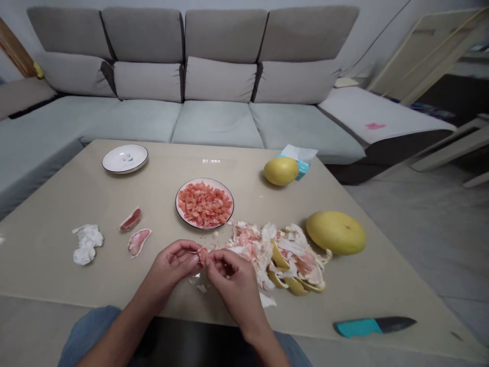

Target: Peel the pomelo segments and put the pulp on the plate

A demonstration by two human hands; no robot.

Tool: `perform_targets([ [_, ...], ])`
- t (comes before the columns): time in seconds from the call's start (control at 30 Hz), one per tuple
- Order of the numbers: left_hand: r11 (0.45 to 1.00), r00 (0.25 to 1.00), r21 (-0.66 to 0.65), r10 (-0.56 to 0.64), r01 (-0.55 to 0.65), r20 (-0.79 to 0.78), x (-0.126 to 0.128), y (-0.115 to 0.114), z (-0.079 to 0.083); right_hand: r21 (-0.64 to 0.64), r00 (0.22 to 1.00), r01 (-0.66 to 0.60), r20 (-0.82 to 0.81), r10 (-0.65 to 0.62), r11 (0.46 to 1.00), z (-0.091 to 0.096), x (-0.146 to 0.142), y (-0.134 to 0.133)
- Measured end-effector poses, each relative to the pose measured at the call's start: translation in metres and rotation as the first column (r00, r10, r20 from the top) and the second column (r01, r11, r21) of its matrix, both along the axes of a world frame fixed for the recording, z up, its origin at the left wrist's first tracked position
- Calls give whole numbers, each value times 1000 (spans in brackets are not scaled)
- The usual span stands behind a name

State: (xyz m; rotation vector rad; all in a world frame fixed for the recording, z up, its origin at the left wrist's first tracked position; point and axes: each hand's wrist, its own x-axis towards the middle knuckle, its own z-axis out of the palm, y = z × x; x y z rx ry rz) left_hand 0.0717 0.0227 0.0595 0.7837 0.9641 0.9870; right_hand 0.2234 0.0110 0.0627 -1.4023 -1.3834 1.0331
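Observation:
My left hand (179, 261) pinches a small piece of pink pomelo flesh (202, 254) over the near part of the table. Against the same piece, the fingertips of my right hand (231, 278) are pressed together; what they grip is too small to make out. Just beyond the hands sits a plate (178, 208) heaped with peeled pink pomelo pulp (205, 204). Two pomelo segments with membrane, one farther (131, 219) and one nearer (138, 242), lie to the left. A pile of peel and membrane (267, 250) spreads right of my right hand.
A whole pomelo (336, 232) and a smaller yellow one (281, 171) beside a tissue pack (303, 168) stand on the right. A teal-handled knife (374, 325) lies near the front right edge. Crumpled tissue (87, 243) and another plate (125, 158) are on the left.

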Motion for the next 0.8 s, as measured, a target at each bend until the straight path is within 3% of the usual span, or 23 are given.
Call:
perform_targets([
  [0.13,1000,999,-7,-23,23,-42,0,1,1,151,990,-29,140,8,988,-4,-4,-1],
  [0.23,1000,998,-6,-20,20,-65,0,2,1,171,986,-47,165,18,984,-4,-5,-1],
  [0.5,997,982,77,-2,17,-188,3,-2,-1,-2,997,-68,38,68,998,-4,-5,-2],
  [0.8,988,963,150,-5,47,-269,3,-7,-10,-178,983,-110,-162,81,978,-9,-6,0],
])
